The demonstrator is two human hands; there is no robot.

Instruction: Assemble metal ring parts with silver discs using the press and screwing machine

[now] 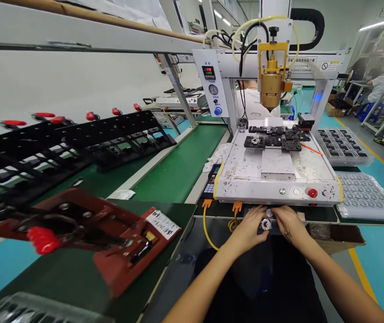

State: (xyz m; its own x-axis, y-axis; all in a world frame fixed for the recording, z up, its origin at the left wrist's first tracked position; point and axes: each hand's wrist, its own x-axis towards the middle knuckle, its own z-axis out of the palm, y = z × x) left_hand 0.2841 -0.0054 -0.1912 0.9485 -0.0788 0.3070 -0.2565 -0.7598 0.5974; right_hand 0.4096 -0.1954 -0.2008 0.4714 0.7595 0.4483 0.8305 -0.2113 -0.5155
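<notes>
The small round silvery part (266, 224), gripped in my left fingers (257, 212), lies just nearer me than the round grey disc (269, 212) my right fingers (280, 212) pinch.

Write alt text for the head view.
A person's left hand holds a small round metallic part while the right hand touches a small disc, before a white gantry machine. A red clamp fixture sits left.
</notes>
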